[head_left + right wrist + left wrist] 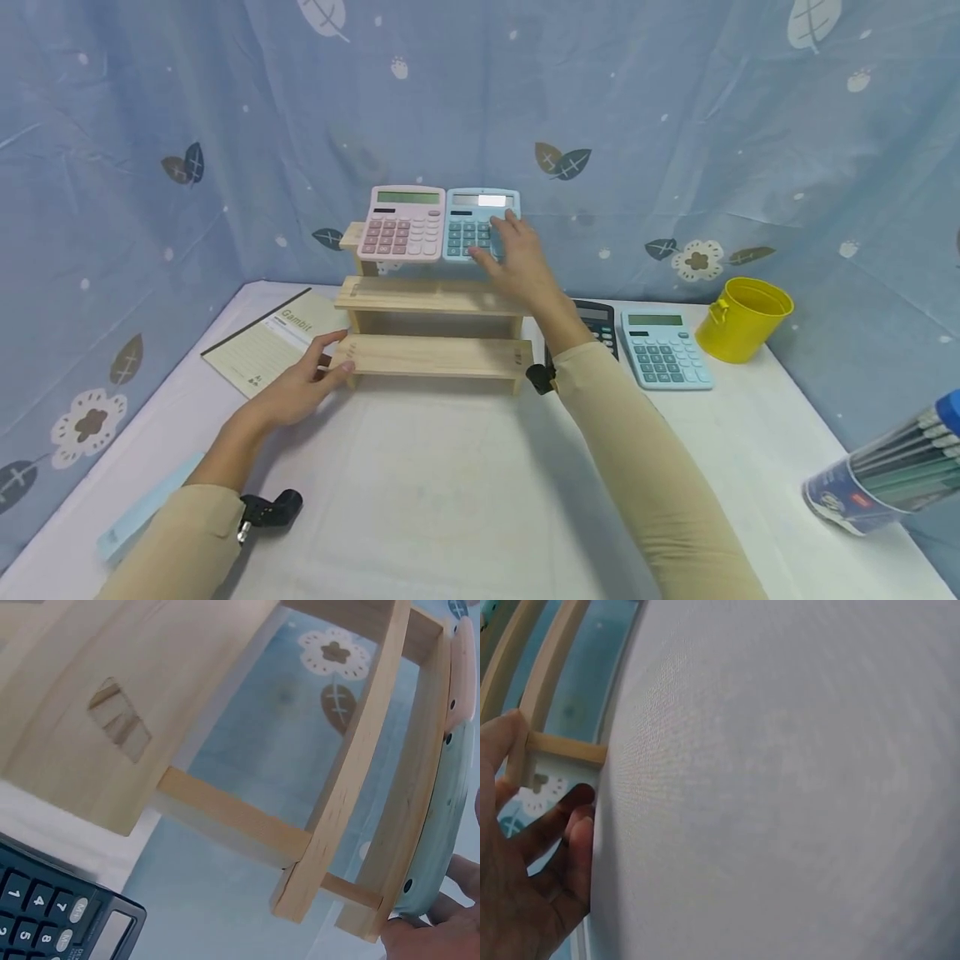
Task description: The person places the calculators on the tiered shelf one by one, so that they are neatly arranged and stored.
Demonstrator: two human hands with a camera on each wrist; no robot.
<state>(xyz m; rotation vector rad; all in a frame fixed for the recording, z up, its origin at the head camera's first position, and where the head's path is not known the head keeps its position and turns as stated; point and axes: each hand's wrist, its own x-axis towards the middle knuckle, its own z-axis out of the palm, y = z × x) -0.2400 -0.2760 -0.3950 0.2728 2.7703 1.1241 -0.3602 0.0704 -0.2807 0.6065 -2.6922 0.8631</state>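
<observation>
A three-tier wooden stand (431,354) (187,697) (562,748) sits mid-table. Its top tier carries a pink calculator (401,223) (461,667) and, beside it, a blue calculator (468,227) (442,817). My right hand (513,254) (431,937) holds the blue calculator by its right half, fingers over the keys and thumb at the lower edge. The wrist view shows only the calculator's back. My left hand (303,385) (525,885) rests against the left end of the bottom tier with relaxed fingers and holds nothing.
A tan notebook (262,342) lies left of the stand. To its right lie a black calculator (600,321) (52,907), a light blue calculator (663,350) and a yellow bucket (742,319). A tube of pencils (885,483) lies at the right edge, a pale blue strip (142,508) front left.
</observation>
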